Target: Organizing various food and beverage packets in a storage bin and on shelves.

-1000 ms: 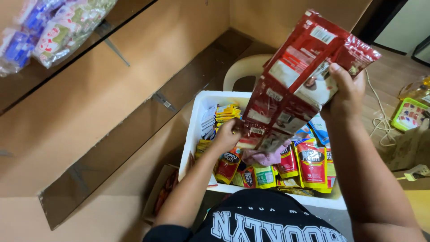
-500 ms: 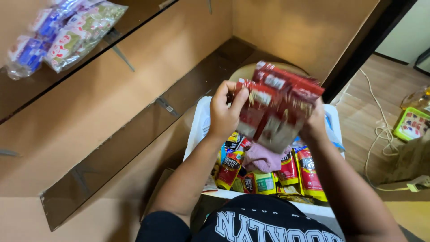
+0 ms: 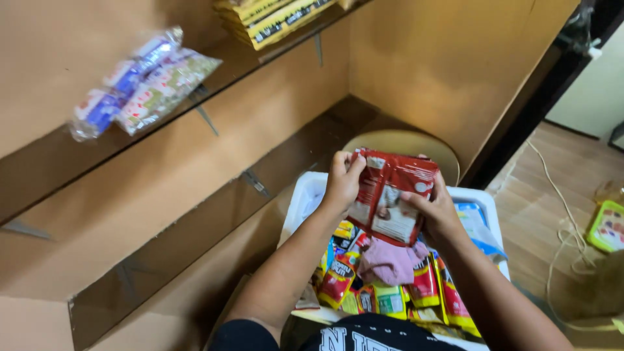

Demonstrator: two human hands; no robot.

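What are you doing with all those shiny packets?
A person is holding a bunch of red sachets with both hands: the left hand grips the top corner, the right hand holds the side. Below them is a white tub full of red and yellow packets and a pink cloth. Blue and green packets lie on the glass shelf up on the left.

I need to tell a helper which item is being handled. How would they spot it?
Find the white bin of sachets beside the wooden shelves. Above it, the left hand and right hand hold a folded strip of red sachets, the only packets lifted clear of the pile.
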